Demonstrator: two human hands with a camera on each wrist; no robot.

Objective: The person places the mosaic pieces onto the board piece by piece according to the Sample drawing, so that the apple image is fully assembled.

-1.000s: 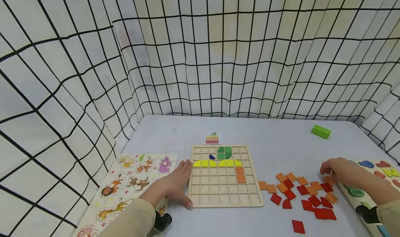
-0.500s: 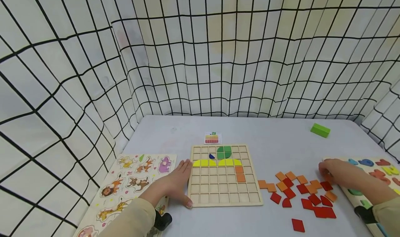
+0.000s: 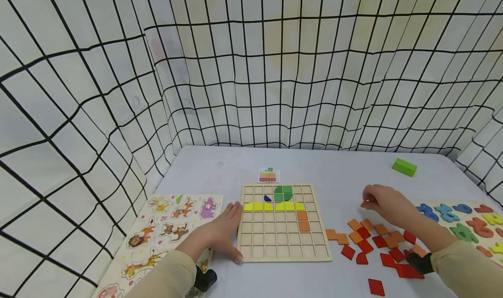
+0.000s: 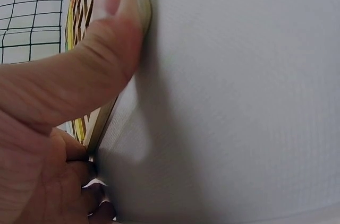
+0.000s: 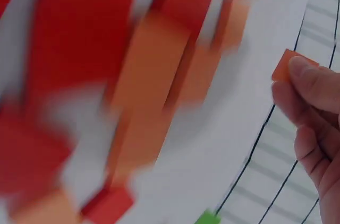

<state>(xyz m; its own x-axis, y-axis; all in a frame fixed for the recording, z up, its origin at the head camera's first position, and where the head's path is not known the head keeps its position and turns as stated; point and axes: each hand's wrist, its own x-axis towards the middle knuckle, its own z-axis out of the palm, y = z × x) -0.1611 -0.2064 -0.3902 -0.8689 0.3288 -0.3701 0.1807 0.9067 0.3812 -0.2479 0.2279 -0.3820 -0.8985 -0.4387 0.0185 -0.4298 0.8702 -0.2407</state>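
My left hand point(image 3: 224, 231) lies along the left edge of the wooden grid board point(image 3: 271, 251), fingers stretched out. Its thumb point(image 4: 114, 38) presses on the board's near left corner. Several pieces sit in the grid: green ones point(image 3: 283, 193), yellow ones point(image 3: 258, 207), a small dark blue one point(image 3: 267, 198) and two orange squares point(image 3: 303, 220). Right of the board, my right hand point(image 3: 387, 204) pinches an orange square tile point(image 5: 284, 66) between thumb and fingers, raised above the table. Below that hand lie scattered orange tiles point(image 3: 354, 224) and red tiles point(image 3: 348, 251).
A small picture card point(image 3: 269, 174) lies just beyond the board. An animal puzzle point(image 3: 173, 228) is at the left, a puzzle of colourful shapes point(image 3: 467, 221) at the right. A green block point(image 3: 404, 167) stands at the back right. Black netting over white sheets surrounds the table.
My right hand has picked up an orange tile from the right side of the pile and moved left and away from me with it. The left hand stays in place.
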